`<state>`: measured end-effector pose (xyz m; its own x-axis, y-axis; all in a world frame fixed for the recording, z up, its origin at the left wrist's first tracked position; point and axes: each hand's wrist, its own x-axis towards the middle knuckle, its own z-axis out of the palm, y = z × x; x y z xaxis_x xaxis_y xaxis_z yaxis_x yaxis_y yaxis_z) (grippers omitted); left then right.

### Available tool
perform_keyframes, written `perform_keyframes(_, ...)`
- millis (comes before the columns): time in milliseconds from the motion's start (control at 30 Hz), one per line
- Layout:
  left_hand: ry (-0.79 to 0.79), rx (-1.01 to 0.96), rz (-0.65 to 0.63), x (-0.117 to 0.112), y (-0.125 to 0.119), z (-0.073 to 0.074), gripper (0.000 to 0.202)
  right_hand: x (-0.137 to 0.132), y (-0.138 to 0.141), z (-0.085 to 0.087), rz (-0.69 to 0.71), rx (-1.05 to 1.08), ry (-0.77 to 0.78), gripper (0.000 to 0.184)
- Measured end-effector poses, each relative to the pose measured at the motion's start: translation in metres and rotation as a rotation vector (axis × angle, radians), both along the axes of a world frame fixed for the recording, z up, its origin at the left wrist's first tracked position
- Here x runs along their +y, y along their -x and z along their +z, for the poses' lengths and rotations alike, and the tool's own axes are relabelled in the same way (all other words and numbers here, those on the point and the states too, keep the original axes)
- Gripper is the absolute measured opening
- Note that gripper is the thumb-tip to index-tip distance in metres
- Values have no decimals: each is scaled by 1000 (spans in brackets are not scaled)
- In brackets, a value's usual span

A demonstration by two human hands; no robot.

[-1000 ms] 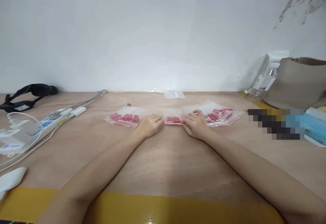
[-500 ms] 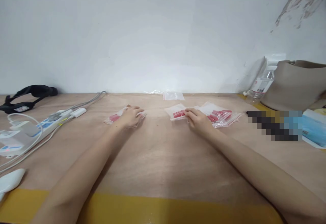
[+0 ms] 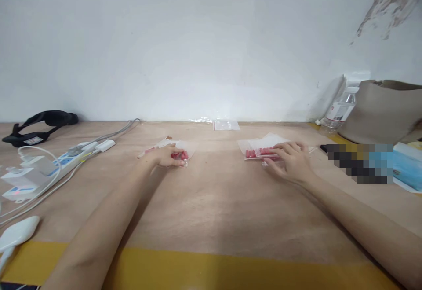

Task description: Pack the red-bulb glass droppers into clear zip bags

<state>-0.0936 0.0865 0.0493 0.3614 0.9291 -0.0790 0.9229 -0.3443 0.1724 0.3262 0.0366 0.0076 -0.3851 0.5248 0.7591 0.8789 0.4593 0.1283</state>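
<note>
At the left of the table, small clear zip bags [image 3: 188, 147] with red pieces inside lie under my left hand [image 3: 165, 156]. Its thumb and fingers close around the top bag, and red pieces show between them. To the right, my right hand [image 3: 292, 160] rests with spread fingers over a second pile of zip bags [image 3: 252, 149]. Its thumb is at the near edge of that pile. Red pieces show in a row through the plastic there. The palm hides part of the pile. What exactly the red pieces are, I cannot make out.
A flat zip bag [image 3: 226, 125] lies by the wall between the hands. At the left are a power strip [image 3: 66, 160] with white cables and a black strap [image 3: 42, 127]. A plastic bottle [image 3: 341, 109], a beige bag [image 3: 379, 109] and a blue mask [image 3: 407, 164] are at the right.
My right hand has moved right and spread its fingers; the bag it held in a pinch now lies against the right pile. My left hand has turned, its thumb now over the bag's near edge.
</note>
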Motion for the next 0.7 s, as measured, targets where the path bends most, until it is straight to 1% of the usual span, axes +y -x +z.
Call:
perform_keyframes(100,-150,13,-58,-5,-32,-14,65,-1,37,2,132,-34,19,16)
perform_keyframes(200,-195,-13,-80,-12,-77,-36,66,0,71,3,243,-107,102,18)
perform_keyframes(233,-246,-52,-77,-15,-93,-44,65,1,80,4,280,-129,129,19)
perform_keyframes(300,-330,-151,-62,-22,-119,-56,63,4,93,4,334,-163,173,23)
perform_keyframes(367,-374,-248,-61,-30,-136,-63,62,9,98,1,348,-168,202,24)
perform_keyframes(400,-388,-298,-77,-33,-140,-64,60,11,97,-1,347,-160,213,23)
perform_keyframes(433,-399,-345,-120,-36,-142,-64,57,13,95,-5,348,-146,224,21)
perform_keyframes(567,-399,-462,-403,-42,-128,-58,43,16,82,-18,411,-17,245,16)
perform_keyframes(633,-386,-484,-458,-41,-120,-57,33,14,77,-22,452,59,268,15)
perform_keyframes(700,-392,-498,-456,-37,-115,-58,23,12,76,-21,493,114,322,18)
